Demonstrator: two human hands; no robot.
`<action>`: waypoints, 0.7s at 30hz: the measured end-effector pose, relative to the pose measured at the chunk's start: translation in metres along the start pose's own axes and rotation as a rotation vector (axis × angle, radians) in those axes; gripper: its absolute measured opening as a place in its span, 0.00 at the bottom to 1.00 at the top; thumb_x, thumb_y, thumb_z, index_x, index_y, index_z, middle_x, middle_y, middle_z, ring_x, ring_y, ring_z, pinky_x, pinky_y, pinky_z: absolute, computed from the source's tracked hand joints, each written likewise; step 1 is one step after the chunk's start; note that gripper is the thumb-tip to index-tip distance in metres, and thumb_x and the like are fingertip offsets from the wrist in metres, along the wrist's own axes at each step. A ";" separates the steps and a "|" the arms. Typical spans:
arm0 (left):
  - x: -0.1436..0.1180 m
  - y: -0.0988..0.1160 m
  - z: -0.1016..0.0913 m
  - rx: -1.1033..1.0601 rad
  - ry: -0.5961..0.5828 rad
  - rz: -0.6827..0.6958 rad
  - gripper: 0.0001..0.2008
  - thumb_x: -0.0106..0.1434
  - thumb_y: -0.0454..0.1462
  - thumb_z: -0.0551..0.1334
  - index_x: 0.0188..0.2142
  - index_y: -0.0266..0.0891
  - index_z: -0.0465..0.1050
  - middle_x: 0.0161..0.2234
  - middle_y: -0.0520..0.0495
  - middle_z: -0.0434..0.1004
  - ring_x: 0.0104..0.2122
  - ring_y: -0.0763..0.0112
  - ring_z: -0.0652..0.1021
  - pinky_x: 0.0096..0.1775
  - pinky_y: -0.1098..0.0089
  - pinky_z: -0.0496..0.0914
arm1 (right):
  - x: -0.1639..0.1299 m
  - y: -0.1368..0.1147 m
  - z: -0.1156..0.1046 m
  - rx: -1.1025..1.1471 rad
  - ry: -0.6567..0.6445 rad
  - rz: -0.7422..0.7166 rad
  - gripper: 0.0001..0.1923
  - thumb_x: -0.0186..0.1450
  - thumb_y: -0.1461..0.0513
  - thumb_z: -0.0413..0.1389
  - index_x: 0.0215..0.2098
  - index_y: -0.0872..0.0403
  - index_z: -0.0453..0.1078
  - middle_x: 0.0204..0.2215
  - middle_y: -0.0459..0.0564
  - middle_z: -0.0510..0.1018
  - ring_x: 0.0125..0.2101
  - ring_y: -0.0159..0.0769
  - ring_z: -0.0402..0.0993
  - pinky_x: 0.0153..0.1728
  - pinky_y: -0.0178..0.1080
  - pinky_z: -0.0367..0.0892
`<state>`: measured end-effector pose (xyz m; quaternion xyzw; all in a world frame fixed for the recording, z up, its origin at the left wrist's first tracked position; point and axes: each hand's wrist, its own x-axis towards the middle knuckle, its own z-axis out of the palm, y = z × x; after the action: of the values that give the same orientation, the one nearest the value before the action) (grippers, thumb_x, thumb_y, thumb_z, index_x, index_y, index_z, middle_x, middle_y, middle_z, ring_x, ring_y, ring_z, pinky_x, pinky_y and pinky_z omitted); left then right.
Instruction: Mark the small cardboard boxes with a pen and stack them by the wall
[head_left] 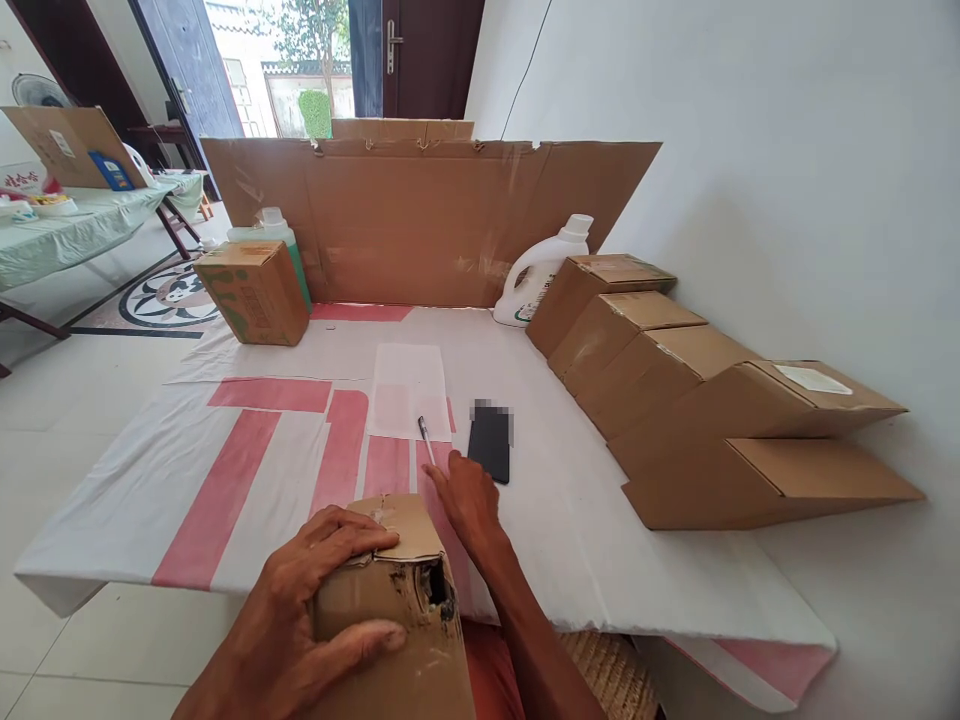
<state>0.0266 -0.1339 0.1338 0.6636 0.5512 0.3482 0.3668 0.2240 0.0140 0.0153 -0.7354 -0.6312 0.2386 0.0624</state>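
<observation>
My left hand (315, 590) is clamped over the upper corner of a brown cardboard box (405, 660), with the thumb on its near face and the fingers across its top. A ragged, dark-edged hole marks the box's right corner. Farther forward, my right hand (469, 492) has its fingertips closed at the near end of a pen (424, 436). The pen's dark tip points away from me, over a thin white sheet of paper (409, 375) lying flat. Just right of the pen lies a black phone (490, 455), close to my right hand's knuckles.
A white cloth with pink stripes covers the table (555, 560). Several cardboard boxes (675, 420) line its right side, near a white jug (544, 270). At back left, another box (255, 295) stands before a green-filled bottle (296, 260). A cardboard panel (420, 225) closes off the back.
</observation>
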 end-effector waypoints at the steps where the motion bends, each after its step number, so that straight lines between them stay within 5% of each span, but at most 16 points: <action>1: -0.001 0.000 0.000 -0.001 0.002 -0.001 0.22 0.60 0.42 0.74 0.53 0.58 0.80 0.51 0.49 0.80 0.50 0.60 0.81 0.52 0.64 0.77 | 0.002 0.005 -0.004 0.005 0.046 0.025 0.18 0.75 0.52 0.55 0.53 0.58 0.73 0.50 0.62 0.79 0.51 0.52 0.77 0.50 0.48 0.71; 6: -0.001 -0.002 0.000 -0.005 -0.027 -0.025 0.21 0.61 0.42 0.73 0.55 0.57 0.79 0.52 0.47 0.78 0.52 0.58 0.80 0.53 0.62 0.77 | 0.026 0.028 -0.019 0.068 0.180 0.224 0.36 0.67 0.49 0.63 0.60 0.69 0.64 0.59 0.80 0.67 0.62 0.68 0.64 0.54 0.57 0.67; 12: 0.005 0.003 -0.003 -0.009 -0.039 -0.042 0.21 0.61 0.42 0.73 0.54 0.55 0.79 0.52 0.46 0.78 0.52 0.56 0.80 0.53 0.60 0.76 | 0.049 0.045 -0.022 0.293 0.144 0.271 0.44 0.55 0.52 0.70 0.60 0.70 0.62 0.59 0.82 0.68 0.59 0.71 0.67 0.52 0.57 0.68; 17: 0.007 0.009 -0.004 0.006 -0.052 -0.044 0.20 0.61 0.42 0.73 0.54 0.54 0.79 0.52 0.48 0.78 0.53 0.58 0.79 0.56 0.61 0.74 | 0.038 0.069 -0.023 0.665 0.024 0.215 0.22 0.57 0.52 0.64 0.44 0.57 0.71 0.40 0.59 0.82 0.46 0.54 0.79 0.41 0.48 0.75; 21: 0.007 0.010 -0.004 -0.003 -0.069 -0.066 0.20 0.63 0.42 0.72 0.55 0.53 0.78 0.53 0.47 0.78 0.54 0.59 0.79 0.56 0.62 0.73 | -0.012 0.080 -0.035 0.999 -0.144 0.133 0.22 0.59 0.51 0.63 0.45 0.56 0.73 0.40 0.57 0.85 0.42 0.49 0.84 0.43 0.47 0.79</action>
<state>0.0292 -0.1276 0.1453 0.6561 0.5594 0.3135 0.3980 0.3098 -0.0053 0.0181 -0.6362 -0.3947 0.5646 0.3475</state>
